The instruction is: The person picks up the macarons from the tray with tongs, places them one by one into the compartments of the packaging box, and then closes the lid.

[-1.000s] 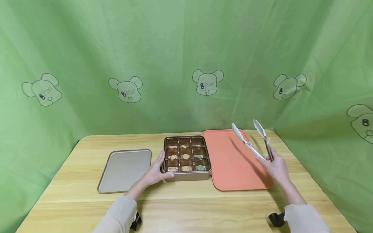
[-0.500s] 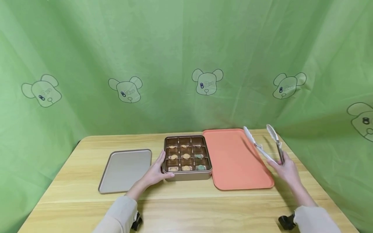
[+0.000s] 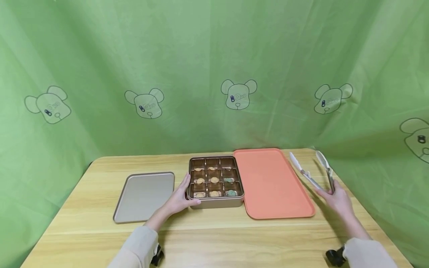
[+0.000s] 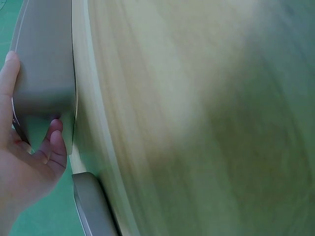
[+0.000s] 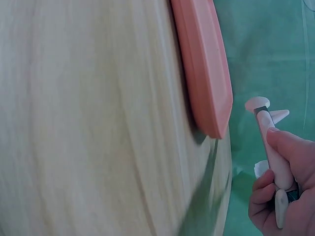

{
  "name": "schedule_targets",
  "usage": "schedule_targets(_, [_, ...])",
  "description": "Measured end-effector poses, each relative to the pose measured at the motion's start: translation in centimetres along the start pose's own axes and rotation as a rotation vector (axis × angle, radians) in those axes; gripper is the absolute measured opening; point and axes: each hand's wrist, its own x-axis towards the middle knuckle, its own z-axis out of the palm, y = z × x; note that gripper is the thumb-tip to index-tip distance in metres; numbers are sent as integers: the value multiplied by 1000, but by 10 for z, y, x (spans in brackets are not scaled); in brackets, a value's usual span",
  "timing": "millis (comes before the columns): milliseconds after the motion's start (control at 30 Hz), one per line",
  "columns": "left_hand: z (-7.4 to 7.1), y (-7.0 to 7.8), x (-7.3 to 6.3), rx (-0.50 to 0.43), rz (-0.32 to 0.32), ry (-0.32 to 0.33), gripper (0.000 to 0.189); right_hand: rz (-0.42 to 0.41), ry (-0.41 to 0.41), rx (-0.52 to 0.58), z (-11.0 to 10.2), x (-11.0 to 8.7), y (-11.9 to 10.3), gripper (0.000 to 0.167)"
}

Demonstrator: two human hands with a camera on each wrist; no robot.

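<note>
A square metal tin (image 3: 218, 203) stands on the table with a divided insert of several compartments. Tan cookies (image 3: 213, 179) lie in most of them, and green cookies (image 3: 231, 193) sit in the right column. My left hand (image 3: 177, 200) grips the tin's front left corner, thumb along the front wall and fingers by the left side; the left wrist view shows its fingers bent (image 4: 34, 162). To the right, my right hand (image 3: 339, 201) holds a pair of tongs (image 3: 306, 174) in the air, its arms spread apart with nothing between the tips. In the right wrist view its fingers curl round the handle (image 5: 279, 169).
A flat metal lid (image 3: 145, 195) lies left of the tin. The orange tray (image 3: 275, 186) lies right of the tin, bare on top and touching or nearly touching it. A green curtain (image 3: 187, 48) with printed bear heads surrounds the wooden table (image 3: 214, 242).
My right hand has moved right with the tongs, from above the orange tray to beyond its right edge, and the tongs are lower. My left hand stays at the tin.
</note>
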Motion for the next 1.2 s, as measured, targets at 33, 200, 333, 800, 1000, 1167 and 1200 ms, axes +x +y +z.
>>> schedule_targets(33, [0,0,0,0,-2,-1,107,6,-4,-4,0,0,1,39])
schedule_targets(200, [0,0,0,-1,-1,4,106,30,-30,-20,-2,0,4,40])
schedule_targets(333, [0,1,0,0,0,4,107,37,-42,-29,-2,1,6,42])
schedule_targets(800, [-2,3,0,4,6,8,106,47,-159,-64,-4,13,11,58])
schedule_targets(1000, [-1,2,0,9,11,7,106,50,-199,-98,-4,16,12,59])
schedule_targets(1167, [0,1,0,16,12,7,106,63,-223,-171,-4,19,11,70])
schedule_targets(1200, [0,0,0,18,12,6,107,68,-230,-185,-4,19,11,72])
